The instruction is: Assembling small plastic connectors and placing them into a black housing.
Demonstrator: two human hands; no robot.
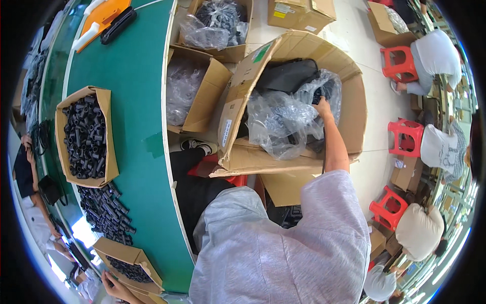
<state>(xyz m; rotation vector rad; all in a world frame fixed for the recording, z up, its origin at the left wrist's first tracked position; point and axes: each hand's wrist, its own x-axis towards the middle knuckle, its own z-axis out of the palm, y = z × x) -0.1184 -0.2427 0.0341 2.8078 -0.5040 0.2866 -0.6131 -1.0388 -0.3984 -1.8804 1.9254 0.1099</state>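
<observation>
My right hand (322, 107) reaches into a large open carton (357, 114) on my right. Its fingers are closed at the edge of a clear plastic bag (283, 119), and dark contents show through the film beside them. Next to the bag in that carton lies a black, flat-sided item (287, 76). Far to the left, my left hand (115, 290) is at the outer side of a small carton (115, 248) of small black parts (129, 269). Its fingers are bent, with a small dark thing between them that I cannot make out.
On the green table (139, 101) stand a carton (112, 147) of black tubular parts, a loose pile (105, 213) of similar parts and an orange tray (104, 20). More cartons (207, 96) with plastic bags stand beside the table. Red stools (400, 63) and seated people line the right.
</observation>
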